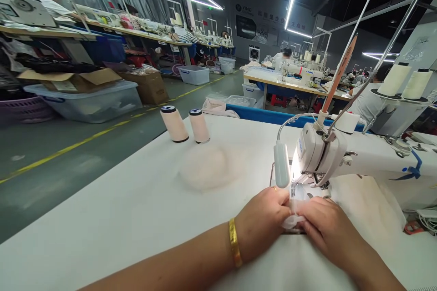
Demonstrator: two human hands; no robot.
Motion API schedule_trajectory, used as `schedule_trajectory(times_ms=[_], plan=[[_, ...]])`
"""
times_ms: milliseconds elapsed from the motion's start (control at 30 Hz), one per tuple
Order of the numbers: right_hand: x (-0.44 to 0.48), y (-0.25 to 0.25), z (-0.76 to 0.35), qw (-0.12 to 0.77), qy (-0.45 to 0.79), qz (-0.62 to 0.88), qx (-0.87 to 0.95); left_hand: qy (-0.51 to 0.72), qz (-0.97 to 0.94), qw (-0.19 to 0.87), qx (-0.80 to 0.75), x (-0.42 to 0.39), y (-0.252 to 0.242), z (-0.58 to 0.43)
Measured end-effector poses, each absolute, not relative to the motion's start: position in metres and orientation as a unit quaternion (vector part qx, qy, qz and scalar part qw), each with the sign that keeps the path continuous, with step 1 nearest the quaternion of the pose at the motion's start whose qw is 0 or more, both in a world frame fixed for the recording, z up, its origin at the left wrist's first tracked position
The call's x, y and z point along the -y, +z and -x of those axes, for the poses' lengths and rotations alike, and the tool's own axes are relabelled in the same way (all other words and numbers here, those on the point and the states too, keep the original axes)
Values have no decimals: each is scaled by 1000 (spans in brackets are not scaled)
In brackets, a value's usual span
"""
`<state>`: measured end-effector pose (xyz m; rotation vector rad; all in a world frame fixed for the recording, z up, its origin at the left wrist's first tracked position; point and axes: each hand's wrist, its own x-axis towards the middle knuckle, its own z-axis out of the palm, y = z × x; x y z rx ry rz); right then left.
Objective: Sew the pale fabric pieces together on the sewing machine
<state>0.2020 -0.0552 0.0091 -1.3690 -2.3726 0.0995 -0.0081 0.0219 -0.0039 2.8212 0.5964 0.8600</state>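
Note:
A small piece of sheer white fabric [291,222] lies under the needle area of a white sewing machine [314,148]. My left hand [264,218], with a gold bracelet at its wrist, pinches the fabric's left side. From the right, my right hand [326,223] grips the same fabric, its fingers curled at the edge. Both hands sit just in front of the presser foot, close together, and hide part of the cloth. A lit lamp [282,166] on a bent metal neck hangs beside the machine head.
Two peach thread cones [199,126] stand at the table's far edge. Pale sheer fabric [211,167] lies blurred on the white table [112,218]. More beige cloth [368,204] rests under the machine arm. Orange-handled scissors [414,227] lie far right. Other people work at machines beyond.

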Motion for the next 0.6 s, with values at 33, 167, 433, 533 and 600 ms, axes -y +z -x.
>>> schedule_trajectory(times_ms=[33,167,433,533,600], plan=[[54,8,-202,198,33,492,847,287,-935,65,-196,-23,-3,7],[49,3,-203,200,31,499,843,304,-933,55,-183,-29,4,4],[42,-6,-199,278,24,558,781,261,-920,187,-223,-41,8,3],[41,-3,-193,321,35,587,743,244,-918,212,-229,-47,9,3],[41,-1,-191,334,37,592,733,238,-920,214,-226,-50,11,2]])
